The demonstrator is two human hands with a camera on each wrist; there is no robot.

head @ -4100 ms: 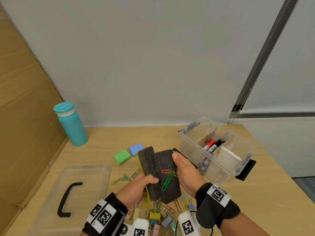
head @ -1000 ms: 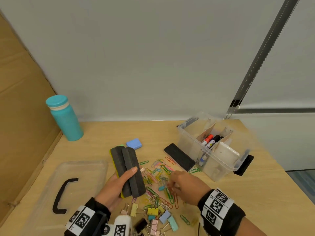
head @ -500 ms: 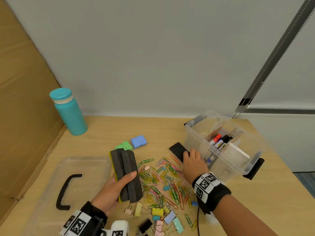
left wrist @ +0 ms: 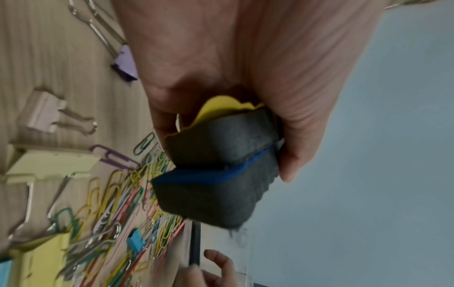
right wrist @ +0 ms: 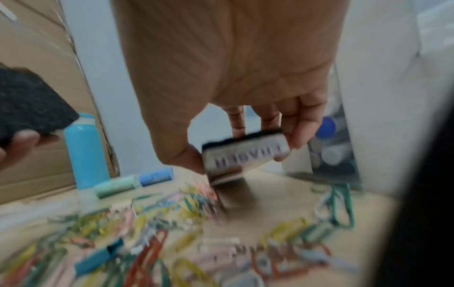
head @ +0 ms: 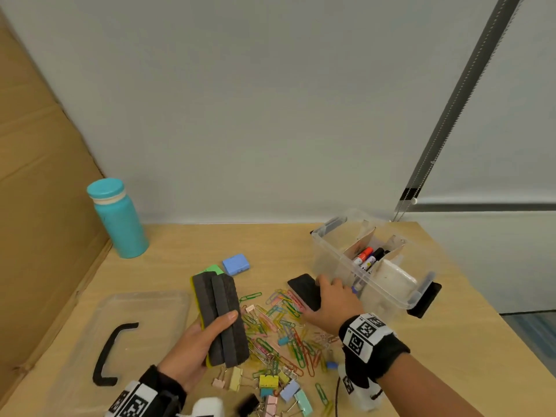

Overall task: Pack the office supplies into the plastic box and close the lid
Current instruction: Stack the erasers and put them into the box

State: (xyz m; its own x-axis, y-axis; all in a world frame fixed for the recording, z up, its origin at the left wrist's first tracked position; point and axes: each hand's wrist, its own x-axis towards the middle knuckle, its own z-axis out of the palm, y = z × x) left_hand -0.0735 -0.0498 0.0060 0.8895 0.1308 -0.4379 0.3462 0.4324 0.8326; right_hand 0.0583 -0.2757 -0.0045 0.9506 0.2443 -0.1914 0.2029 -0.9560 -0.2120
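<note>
My left hand (head: pixel 195 347) grips two dark felt erasers (head: pixel 219 317) stacked side by side, one backed yellow, one blue (left wrist: pixel 216 167), above the table's left middle. My right hand (head: pixel 334 299) pinches a third black eraser (head: pixel 304 290) beside the clear plastic box (head: pixel 325 260); the right wrist view shows that eraser (right wrist: pixel 245 153) lifted off the table between thumb and fingers. The box holds markers (head: pixel 365 257) in a cardboard-divided slot. Its clear lid (head: pixel 150 314) with a black handle lies at the left.
Several coloured paper clips (head: pixel 279 323) and binder clips (head: pixel 270 383) are strewn between my hands. A blue eraser block (head: pixel 236 264) and a green one (head: pixel 212 269) lie behind them. A teal bottle (head: pixel 117 219) stands back left by a cardboard wall (head: pixel 39 191).
My right hand left the paper clips, reached to the black eraser by the box and took hold of it. My left hand keeps holding the two erasers.
</note>
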